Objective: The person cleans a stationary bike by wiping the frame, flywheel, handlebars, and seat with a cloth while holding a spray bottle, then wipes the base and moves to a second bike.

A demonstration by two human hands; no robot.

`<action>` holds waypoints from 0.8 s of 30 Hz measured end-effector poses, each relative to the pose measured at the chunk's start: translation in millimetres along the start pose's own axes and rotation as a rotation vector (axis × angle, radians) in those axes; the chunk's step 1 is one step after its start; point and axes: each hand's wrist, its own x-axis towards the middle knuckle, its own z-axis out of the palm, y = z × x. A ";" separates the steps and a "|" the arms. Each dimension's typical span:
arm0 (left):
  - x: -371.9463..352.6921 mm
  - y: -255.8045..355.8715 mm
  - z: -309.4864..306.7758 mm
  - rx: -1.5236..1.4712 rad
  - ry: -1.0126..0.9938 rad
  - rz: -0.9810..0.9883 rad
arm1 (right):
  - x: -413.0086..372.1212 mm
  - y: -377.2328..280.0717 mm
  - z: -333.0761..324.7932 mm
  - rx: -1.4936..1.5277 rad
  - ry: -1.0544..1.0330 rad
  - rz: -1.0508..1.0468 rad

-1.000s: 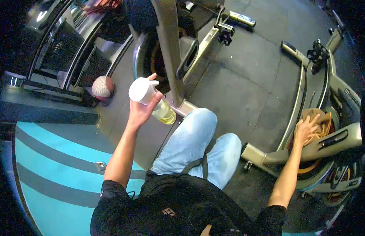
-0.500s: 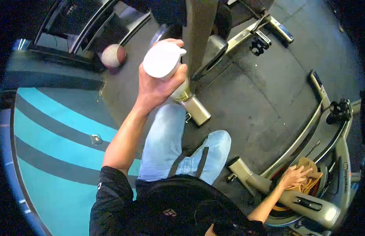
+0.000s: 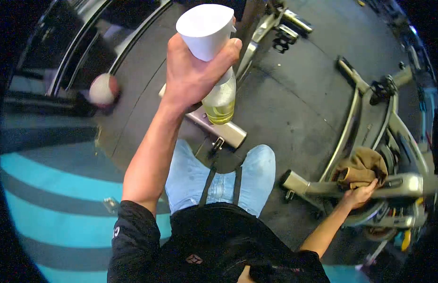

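A spray bottle with a white top and yellowish liquid in its clear lower part is gripped in my left hand, in front of me at the upper middle. The fingers wrap round its neck, with the thumb on the right side. Far to the right, my right hand holds the lower edge of a brown cloth. This cloth is bunched up beside the grey frame of an exercise bike, and part of my fingers is hidden.
A metal foot bar lies just beyond my knees. Another bike's base stands at the top. A red and white ball is on the floor at the left, near dark equipment. Turquoise stripes mark the lower left floor.
The view has shifted. My left hand and the bottle have tilted, showing more of the liquid. My right hand, earlier spread over the cloth, now grips its edge, and the cloth has moved up.
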 end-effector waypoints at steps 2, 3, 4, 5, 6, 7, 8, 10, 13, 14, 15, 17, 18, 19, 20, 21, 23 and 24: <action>12.3 -9.3 -3.4 -0.055 -0.034 0.047 | -39.2 -32.7 -2.3 0.255 -0.029 0.158; 16.5 -15.6 -2.7 -0.028 -0.041 0.070 | -62.3 -49.5 1.5 0.285 -0.049 0.184; 18.3 -16.3 0.0 0.000 -0.040 0.081 | -76.6 -62.9 6.9 0.305 -0.078 0.208; 14.4 -13.7 1.0 -0.006 0.008 0.030 | -83.2 -60.7 7.1 0.353 -0.145 0.144; 7.4 -14.2 1.7 -0.037 0.016 0.029 | -99.5 -72.1 16.4 0.436 -0.216 0.160; 0.3 -17.1 3.6 -0.060 0.037 0.097 | -116.1 -86.2 29.7 0.470 -0.244 0.111; -7.6 -21.2 3.6 -0.082 0.067 0.163 | -134.2 -100.9 45.0 0.502 -0.279 0.060; -31.3 -24.6 0.1 -0.027 0.083 0.284 | -160.5 -107.5 73.0 0.167 -0.231 -0.438; -90.5 -40.4 -4.0 0.103 0.021 0.320 | -178.1 -107.6 127.8 0.248 -0.311 -0.894; -109.5 -45.9 -4.8 0.067 -0.006 0.310 | -158.4 -77.6 155.3 0.167 -0.489 -0.962; -133.2 -60.7 0.0 0.069 -0.013 0.269 | -139.5 -48.7 182.9 0.090 -0.671 -1.022; -175.9 -81.0 -1.3 0.083 -0.061 0.148 | -204.7 -94.0 263.0 0.213 -0.787 -1.527; -193.7 -96.7 1.2 0.060 -0.068 0.108 | -238.1 -117.7 303.0 0.290 -0.858 -1.763; -211.5 -108.8 -1.6 0.069 -0.112 0.029 | -256.1 -129.3 316.8 -0.004 -0.760 -1.873; -227.5 -120.6 -3.8 0.067 -0.108 0.029 | -264.4 -139.7 329.4 -0.322 -0.689 -1.936; -242.3 -132.0 -5.5 0.070 -0.130 0.002 | -272.5 -156.1 342.4 -0.256 -0.604 -1.991; -268.7 -155.4 -6.5 0.098 -0.149 -0.025 | -289.6 -197.3 361.1 -0.184 -0.524 -2.045; -280.4 -164.1 -5.6 0.122 -0.143 -0.027 | -299.7 -219.6 367.7 -0.251 -0.608 -1.859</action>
